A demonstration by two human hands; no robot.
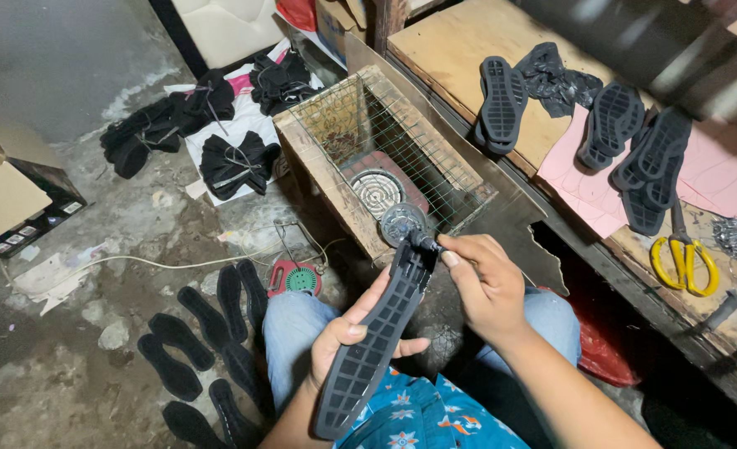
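My left hand (348, 337) cradles a black rubber shoe sole (373, 337) from below, tread side up, its toe pointing away from me. My right hand (483, 278) grips a small dark brush (424, 241) and presses its tip onto the toe end of the sole. Just past the brush sits a round open tin (402, 223) on the edge of a wooden box with a wire mesh top (319, 166); a coil heater (377, 189) lies inside the box. Both hands are over my lap, above blue jeans.
Black insoles (219, 333) lie on the concrete floor at the left, near a red round object (295, 278). Bundles of black shoe uppers (235, 162) rest on paper further off. On the wooden bench at right are black soles (502, 100) and yellow-handled scissors (683, 262). A cardboard box (2, 195) stands far left.
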